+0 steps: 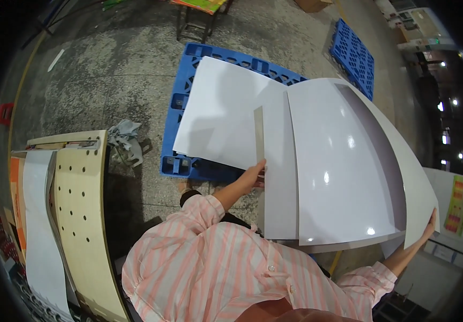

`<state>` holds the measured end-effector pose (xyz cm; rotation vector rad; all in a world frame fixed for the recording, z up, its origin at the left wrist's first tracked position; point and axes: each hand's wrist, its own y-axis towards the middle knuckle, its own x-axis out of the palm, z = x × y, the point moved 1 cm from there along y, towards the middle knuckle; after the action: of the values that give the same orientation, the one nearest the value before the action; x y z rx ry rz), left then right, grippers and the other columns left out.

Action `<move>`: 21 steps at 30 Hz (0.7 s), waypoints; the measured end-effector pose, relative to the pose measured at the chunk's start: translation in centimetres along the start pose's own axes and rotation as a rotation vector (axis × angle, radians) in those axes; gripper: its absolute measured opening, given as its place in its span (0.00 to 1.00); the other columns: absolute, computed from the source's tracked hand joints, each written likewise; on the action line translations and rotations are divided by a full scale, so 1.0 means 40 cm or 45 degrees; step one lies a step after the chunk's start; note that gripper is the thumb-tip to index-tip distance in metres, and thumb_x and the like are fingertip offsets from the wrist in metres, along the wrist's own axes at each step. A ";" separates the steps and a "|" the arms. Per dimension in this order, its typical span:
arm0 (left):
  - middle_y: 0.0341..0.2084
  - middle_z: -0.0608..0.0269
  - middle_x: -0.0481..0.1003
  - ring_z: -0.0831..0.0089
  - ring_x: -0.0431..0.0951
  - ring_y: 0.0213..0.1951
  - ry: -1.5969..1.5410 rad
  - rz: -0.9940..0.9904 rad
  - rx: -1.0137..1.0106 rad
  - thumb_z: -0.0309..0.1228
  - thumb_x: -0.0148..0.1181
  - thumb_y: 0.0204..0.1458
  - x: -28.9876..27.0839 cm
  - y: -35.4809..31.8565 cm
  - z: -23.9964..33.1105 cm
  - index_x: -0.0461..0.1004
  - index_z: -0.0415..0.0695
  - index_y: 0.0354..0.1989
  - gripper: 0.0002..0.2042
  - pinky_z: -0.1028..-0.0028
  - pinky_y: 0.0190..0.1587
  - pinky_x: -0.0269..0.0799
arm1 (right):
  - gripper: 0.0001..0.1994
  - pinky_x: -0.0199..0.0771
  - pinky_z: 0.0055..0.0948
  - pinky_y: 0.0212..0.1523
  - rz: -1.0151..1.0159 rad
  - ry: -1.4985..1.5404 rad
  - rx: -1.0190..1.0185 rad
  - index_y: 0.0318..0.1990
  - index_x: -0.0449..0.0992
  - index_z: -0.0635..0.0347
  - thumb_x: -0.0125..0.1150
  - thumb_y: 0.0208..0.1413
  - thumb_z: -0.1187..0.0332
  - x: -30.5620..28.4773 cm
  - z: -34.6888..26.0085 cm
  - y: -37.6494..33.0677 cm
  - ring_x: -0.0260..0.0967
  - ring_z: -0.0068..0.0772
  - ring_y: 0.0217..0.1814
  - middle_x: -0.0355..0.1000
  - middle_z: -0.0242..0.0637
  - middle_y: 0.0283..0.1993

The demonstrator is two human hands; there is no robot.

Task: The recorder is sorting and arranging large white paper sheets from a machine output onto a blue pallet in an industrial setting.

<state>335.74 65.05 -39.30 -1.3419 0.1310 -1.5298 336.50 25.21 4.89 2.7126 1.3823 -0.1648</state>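
Note:
Several large glossy white sheets (344, 161) bow upward between my hands, their edges fanned apart. At their left edge, my left hand (255, 175) is closed on the near rim beside a narrow grey-beige strip (259, 131). My right hand (430, 224) grips the far right corner of the outermost sheet, its fingers partly hidden behind the edge. Beneath and to the left lies a flat stack of white sheets (226, 102) on a blue plastic pallet (175, 121).
To my left stands a pale board with round holes (76, 188), with a white sheet (38, 214) hanging over its far side. Crumpled plastic (126, 137) lies on the concrete floor (124, 70). Another blue pallet (353, 53) is at the back right, and a small metal-legged table (196, 21) at the back.

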 end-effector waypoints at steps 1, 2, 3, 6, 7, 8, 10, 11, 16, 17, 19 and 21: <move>0.27 0.66 0.70 0.75 0.70 0.26 -0.082 -0.029 -0.072 0.49 0.49 0.48 0.008 -0.009 0.004 0.69 0.44 0.36 0.19 0.77 0.28 0.66 | 0.19 0.70 0.26 0.41 -0.017 0.012 -0.005 0.45 0.67 0.67 0.43 0.55 0.59 0.000 0.006 0.019 0.68 0.33 0.42 0.69 0.40 0.42; 0.28 0.67 0.69 0.74 0.69 0.27 -0.162 -0.061 -0.145 0.51 0.49 0.47 0.010 -0.017 0.012 0.69 0.46 0.36 0.20 0.76 0.29 0.66 | 0.19 0.70 0.26 0.41 0.009 0.059 0.026 0.45 0.67 0.66 0.43 0.55 0.59 -0.003 0.011 0.036 0.68 0.33 0.42 0.69 0.40 0.42; 0.28 0.67 0.69 0.74 0.69 0.27 -0.168 -0.047 -0.126 0.51 0.49 0.47 -0.004 -0.017 0.018 0.69 0.46 0.36 0.20 0.76 0.29 0.66 | 0.19 0.69 0.26 0.41 0.027 0.107 0.065 0.46 0.67 0.66 0.43 0.55 0.59 0.006 0.017 0.052 0.68 0.33 0.42 0.68 0.39 0.42; 0.27 0.68 0.68 0.73 0.69 0.30 -0.023 -0.034 -0.080 0.51 0.51 0.45 -0.036 -0.009 0.029 0.69 0.47 0.34 0.20 0.75 0.31 0.66 | 0.18 0.69 0.27 0.42 0.066 0.137 -0.005 0.46 0.67 0.65 0.43 0.55 0.59 0.140 0.011 -0.016 0.68 0.34 0.42 0.68 0.39 0.43; 0.27 0.68 0.68 0.73 0.68 0.31 -0.041 -0.013 -0.051 0.51 0.52 0.45 -0.040 -0.009 0.040 0.69 0.46 0.34 0.19 0.75 0.33 0.65 | 0.18 0.69 0.27 0.42 0.054 0.146 -0.004 0.46 0.67 0.65 0.43 0.55 0.59 0.157 0.008 -0.023 0.68 0.34 0.42 0.68 0.39 0.43; 0.28 0.68 0.68 0.73 0.68 0.32 -0.060 0.009 -0.022 0.51 0.52 0.45 -0.044 -0.010 0.047 0.69 0.46 0.34 0.19 0.74 0.35 0.65 | 0.17 0.69 0.27 0.41 -0.029 0.181 -0.018 0.44 0.68 0.65 0.46 0.54 0.60 0.170 0.005 -0.026 0.68 0.33 0.42 0.68 0.39 0.42; 0.29 0.66 0.68 0.73 0.68 0.32 -0.098 0.009 0.030 0.50 0.53 0.45 -0.042 -0.008 0.050 0.69 0.46 0.35 0.19 0.72 0.36 0.64 | 0.17 0.68 0.26 0.40 -0.132 0.231 -0.027 0.43 0.68 0.65 0.48 0.53 0.61 0.200 0.002 -0.025 0.67 0.32 0.41 0.69 0.38 0.41; 0.31 0.63 0.67 0.72 0.67 0.32 -0.132 -0.002 0.068 0.49 0.54 0.44 -0.038 -0.005 0.050 0.68 0.46 0.36 0.20 0.71 0.36 0.64 | 0.16 0.69 0.27 0.39 -0.127 0.265 -0.012 0.43 0.68 0.65 0.48 0.53 0.61 0.216 0.000 -0.022 0.67 0.33 0.41 0.69 0.39 0.42; 0.34 0.61 0.69 0.70 0.68 0.37 0.025 0.161 0.201 0.47 0.53 0.46 0.026 0.051 0.062 0.68 0.43 0.39 0.21 0.71 0.39 0.63 | 0.17 0.70 0.31 0.40 -0.202 0.396 0.005 0.43 0.67 0.67 0.47 0.53 0.62 0.164 0.057 0.159 0.67 0.36 0.42 0.68 0.41 0.43; 0.37 0.58 0.69 0.69 0.68 0.41 0.094 0.238 0.317 0.47 0.52 0.46 0.023 0.073 0.061 0.68 0.40 0.40 0.22 0.71 0.40 0.64 | 0.17 0.69 0.31 0.41 -0.227 0.420 0.039 0.43 0.67 0.67 0.47 0.52 0.61 0.179 0.066 0.185 0.67 0.37 0.42 0.68 0.41 0.43; 0.38 0.55 0.69 0.68 0.68 0.41 0.074 0.359 0.475 0.43 0.53 0.46 0.036 0.106 0.085 0.67 0.36 0.41 0.22 0.70 0.40 0.64 | 0.17 0.69 0.31 0.42 -0.223 0.454 0.057 0.43 0.68 0.67 0.48 0.52 0.61 0.180 0.086 0.244 0.67 0.37 0.43 0.68 0.42 0.44; 0.37 0.51 0.70 0.68 0.70 0.39 -0.052 0.355 0.648 0.36 0.54 0.46 0.053 0.114 0.124 0.65 0.31 0.43 0.20 0.71 0.39 0.67 | 0.17 0.68 0.31 0.43 -0.284 0.507 0.034 0.43 0.68 0.67 0.48 0.52 0.61 0.155 0.126 0.329 0.67 0.37 0.43 0.68 0.42 0.44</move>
<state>342.73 64.02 -39.11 -0.9049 -0.0913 -1.1942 350.53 21.79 -0.52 2.7053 1.7926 0.3656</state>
